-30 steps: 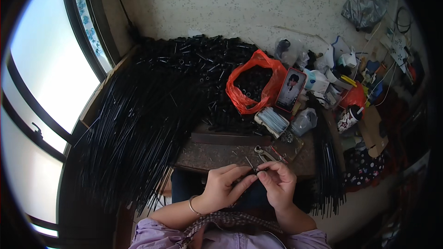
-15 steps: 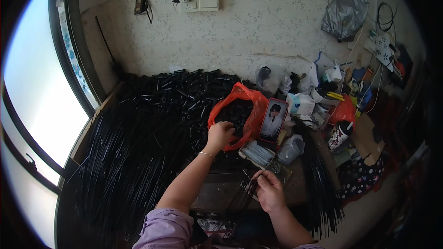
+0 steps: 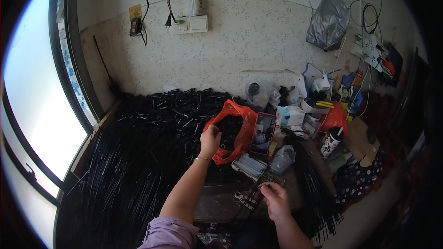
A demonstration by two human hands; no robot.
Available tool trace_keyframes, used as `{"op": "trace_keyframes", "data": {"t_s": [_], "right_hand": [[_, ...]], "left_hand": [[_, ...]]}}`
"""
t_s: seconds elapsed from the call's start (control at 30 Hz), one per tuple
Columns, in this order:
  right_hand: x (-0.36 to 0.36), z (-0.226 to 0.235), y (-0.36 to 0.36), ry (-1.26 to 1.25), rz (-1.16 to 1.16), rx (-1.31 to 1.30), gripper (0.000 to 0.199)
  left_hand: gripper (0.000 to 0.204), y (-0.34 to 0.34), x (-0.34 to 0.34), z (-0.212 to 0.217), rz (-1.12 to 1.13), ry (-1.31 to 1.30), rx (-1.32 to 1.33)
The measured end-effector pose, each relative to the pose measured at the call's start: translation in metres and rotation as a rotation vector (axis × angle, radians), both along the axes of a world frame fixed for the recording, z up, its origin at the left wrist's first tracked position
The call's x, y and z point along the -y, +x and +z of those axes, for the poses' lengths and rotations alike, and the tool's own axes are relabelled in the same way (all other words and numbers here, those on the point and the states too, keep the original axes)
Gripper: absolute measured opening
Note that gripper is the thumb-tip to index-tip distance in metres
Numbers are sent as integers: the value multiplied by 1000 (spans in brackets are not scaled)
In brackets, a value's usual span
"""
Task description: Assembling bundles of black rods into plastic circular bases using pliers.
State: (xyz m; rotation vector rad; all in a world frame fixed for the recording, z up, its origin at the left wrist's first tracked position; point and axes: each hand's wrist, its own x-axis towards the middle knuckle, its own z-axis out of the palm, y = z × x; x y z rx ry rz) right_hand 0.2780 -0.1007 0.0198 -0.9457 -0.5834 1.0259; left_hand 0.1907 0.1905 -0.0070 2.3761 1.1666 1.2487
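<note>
My left hand point(image 3: 210, 141) is over the left side of an open red plastic bag point(image 3: 248, 127), its fingers curled together. Whatever they hold is hidden; small black parts show inside the bag. Lower right, my right hand point(image 3: 277, 200) pinches several thin black rods point(image 3: 249, 201) between thumb and fingers, and they slant down toward the table's front edge. A small metal tool point(image 3: 242, 197) lies just left of the rods. Beyond my right hand is a small tray of pale, thin sticks point(image 3: 249, 164).
A phone in a red case point(image 3: 263, 133) stands beside the bag. Black tubular parts point(image 3: 184, 115) heap along the wall, with long black rods point(image 3: 124, 175) at left and another bundle point(image 3: 316, 189) at right. A clear bag point(image 3: 282, 159), patterned cup point(image 3: 331, 141) and clutter lie right.
The whole view has tilted up, so the table sits lower. My left hand has shifted slightly left over the bag. My right hand still pinches the rods. The phone's picture has changed.
</note>
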Motion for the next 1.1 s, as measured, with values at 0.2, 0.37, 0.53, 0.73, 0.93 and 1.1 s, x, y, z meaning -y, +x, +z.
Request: {"op": "trace_keyframes", "data": {"t_s": [0.2, 0.37, 0.53, 0.73, 0.93, 1.1], "right_hand": [[4, -1, -25, 137, 140, 102, 10], [19, 17, -83, 238, 205, 156, 13], [29, 18, -98, 266, 274, 30, 11], [36, 17, -103, 255, 493, -59, 11], [38, 15, -102, 237, 426, -16, 17], [43, 16, -105, 270, 443, 59, 20]], "left_hand": [[16, -49, 146, 19, -970, -1199, 1034], [15, -108, 202, 33, -1185, -1217, 1126], [15, -142, 238, 41, -1297, -1097, 1207], [13, -165, 247, 46, -1107, -1155, 1155], [12, -167, 241, 54, -1087, -976, 948], [8, -164, 237, 51, -1167, -1032, 954]]}}
